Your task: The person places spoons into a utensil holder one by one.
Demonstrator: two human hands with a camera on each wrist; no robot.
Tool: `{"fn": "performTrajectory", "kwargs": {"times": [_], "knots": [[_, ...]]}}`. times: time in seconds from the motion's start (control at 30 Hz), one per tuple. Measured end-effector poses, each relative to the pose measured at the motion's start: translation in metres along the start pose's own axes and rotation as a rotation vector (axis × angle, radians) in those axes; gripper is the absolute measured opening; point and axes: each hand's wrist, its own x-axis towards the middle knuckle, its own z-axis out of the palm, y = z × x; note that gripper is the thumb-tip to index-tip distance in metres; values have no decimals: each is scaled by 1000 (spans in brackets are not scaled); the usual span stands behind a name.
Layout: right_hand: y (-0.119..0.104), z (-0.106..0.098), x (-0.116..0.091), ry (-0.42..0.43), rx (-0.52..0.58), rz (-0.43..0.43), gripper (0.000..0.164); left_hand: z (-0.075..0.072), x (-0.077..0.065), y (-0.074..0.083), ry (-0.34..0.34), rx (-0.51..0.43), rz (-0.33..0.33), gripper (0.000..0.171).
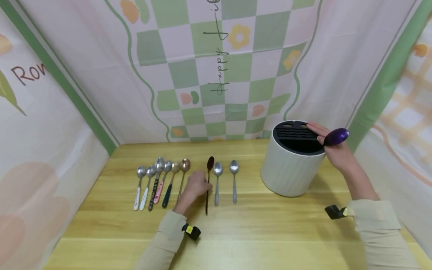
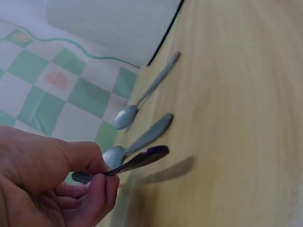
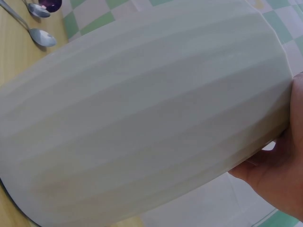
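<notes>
My left hand (image 1: pixel 195 184) pinches the handle of a dark, shiny spoon (image 1: pixel 210 163) between thumb and fingertips. In the left wrist view the handle end (image 2: pixel 149 157) sticks out past the fingers, with its shadow apart from it on the table. At the right, my right hand (image 1: pixel 332 150) grips the rim of a white ribbed utensil holder (image 1: pixel 287 172) that has a black slotted top (image 1: pixel 297 139). A purple spoon (image 1: pixel 337 136) leans out over the rim there, bowl outward, its handle hidden; it overlaps the right hand.
Two silver spoons (image 1: pixel 217 169) (image 1: pixel 234 168) lie just right of the dark one. Left of my left hand is a row of several spoons (image 1: pixel 157 187) with white, black, pink and green handles, plus a copper-coloured spoon (image 1: pixel 185 165). A patterned cloth (image 1: pixel 216 75) hangs behind the wooden table (image 1: pixel 249 240).
</notes>
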Motion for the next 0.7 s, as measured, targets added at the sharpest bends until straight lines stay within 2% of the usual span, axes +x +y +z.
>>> {"fn": "performTrajectory", "kwargs": {"times": [0.17,0.23,0.5,0.7], "knots": [[1,1,1,18,-7,-39,41,-7,-4,3,11,-40,56,44],[1,2,2,24,-8,-53,40,-10,-5,4,25,-60,90,44],[2,2,2,20,1,-39,41,-16,-12,13,78,-147,150,5],[1,2,2,15,1,-35,41,-19,-17,22,131,-161,207,5]]}}
